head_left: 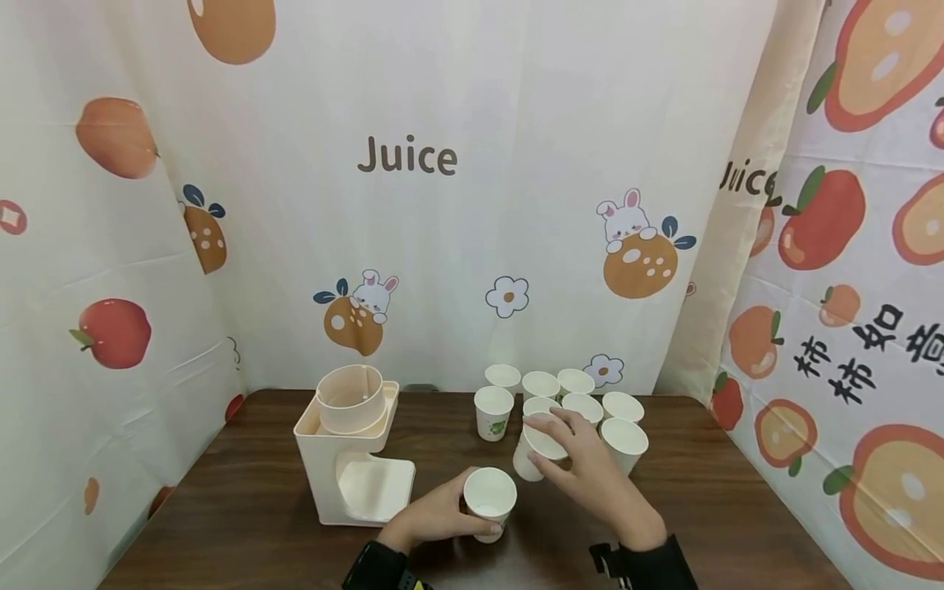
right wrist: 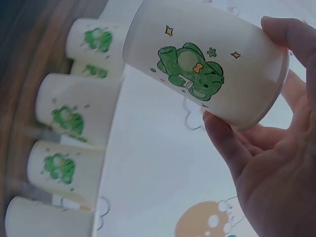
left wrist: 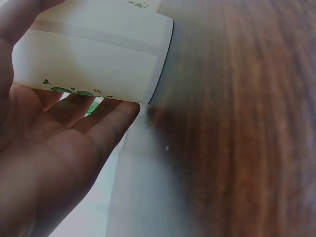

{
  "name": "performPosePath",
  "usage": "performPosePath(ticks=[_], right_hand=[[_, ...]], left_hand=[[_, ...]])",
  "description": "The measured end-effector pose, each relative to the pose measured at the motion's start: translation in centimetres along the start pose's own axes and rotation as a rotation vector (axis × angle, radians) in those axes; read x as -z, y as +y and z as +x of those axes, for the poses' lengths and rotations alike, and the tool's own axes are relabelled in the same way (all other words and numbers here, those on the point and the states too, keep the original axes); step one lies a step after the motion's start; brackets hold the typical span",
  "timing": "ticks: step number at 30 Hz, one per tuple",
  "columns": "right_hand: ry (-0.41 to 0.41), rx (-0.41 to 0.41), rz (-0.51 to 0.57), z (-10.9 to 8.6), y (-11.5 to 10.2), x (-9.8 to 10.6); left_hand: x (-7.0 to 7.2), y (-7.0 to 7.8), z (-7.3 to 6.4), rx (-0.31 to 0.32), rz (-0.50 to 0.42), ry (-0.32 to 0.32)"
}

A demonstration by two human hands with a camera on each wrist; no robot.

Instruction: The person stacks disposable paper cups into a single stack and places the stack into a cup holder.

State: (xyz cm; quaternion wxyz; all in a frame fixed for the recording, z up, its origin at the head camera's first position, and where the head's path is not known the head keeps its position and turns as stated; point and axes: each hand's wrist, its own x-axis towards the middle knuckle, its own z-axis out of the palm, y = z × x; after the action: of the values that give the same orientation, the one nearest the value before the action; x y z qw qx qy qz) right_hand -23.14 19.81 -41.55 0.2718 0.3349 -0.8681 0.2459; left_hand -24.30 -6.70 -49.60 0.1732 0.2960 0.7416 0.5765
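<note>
Probably light and easily dented, the paper cup [head_left: 492, 496] right of the cream stand [head_left: 320, 479], in the left hand [head_left: 440, 515]'s curled fingers, and the second cup [head_left: 528, 456] farther right, pinched near its rim by the right hand [head_left: 593, 475], want gentle mid-wall grips.

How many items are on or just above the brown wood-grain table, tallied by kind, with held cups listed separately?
White paper cup gripped by the left hand: 1
White paper cup gripped by the right hand: 1
Other white paper cups: 8
Cream appliance with a round, open top: 1
Total: 11
</note>
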Motion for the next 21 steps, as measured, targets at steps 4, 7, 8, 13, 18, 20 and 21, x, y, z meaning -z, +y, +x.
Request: performPosePath(ticks=[4,7,8,13,18,20,21], right_hand=[[-0.012,0.008,0.029,0.1,-1.3,0.7],[-0.005,0.034,0.051,0.4,-2.2,1.0],[-0.002,0.041,0.056,0.5,-2.4,1.0],[-0.032,0.038,0.103,0.5,-3.4,0.9],[-0.09,0.015,0.135,0.5,-4.0,0.3],[-0.1,0.016,0.147,0.6,-4.2,0.1],[-0.102,0.021,0.149,0.6,-4.2,-0.1]], left_hand=[[-0.1,0.0,-0.1,0.003,-0.011,-0.009],[-0.1,-0.1,-0.1,-0.004,-0.022,-0.017],[-0.1,-0.1,-0.1,-0.006,-0.025,-0.019],[0.0,-0.1,-0.1,-0.019,-0.022,-0.024],[0.0,-0.1,-0.1,-0.02,-0.005,-0.021],[0.0,-0.1,-0.1,-0.015,0.003,-0.017],[0.0,-0.1,-0.1,-0.014,0.006,-0.016]])
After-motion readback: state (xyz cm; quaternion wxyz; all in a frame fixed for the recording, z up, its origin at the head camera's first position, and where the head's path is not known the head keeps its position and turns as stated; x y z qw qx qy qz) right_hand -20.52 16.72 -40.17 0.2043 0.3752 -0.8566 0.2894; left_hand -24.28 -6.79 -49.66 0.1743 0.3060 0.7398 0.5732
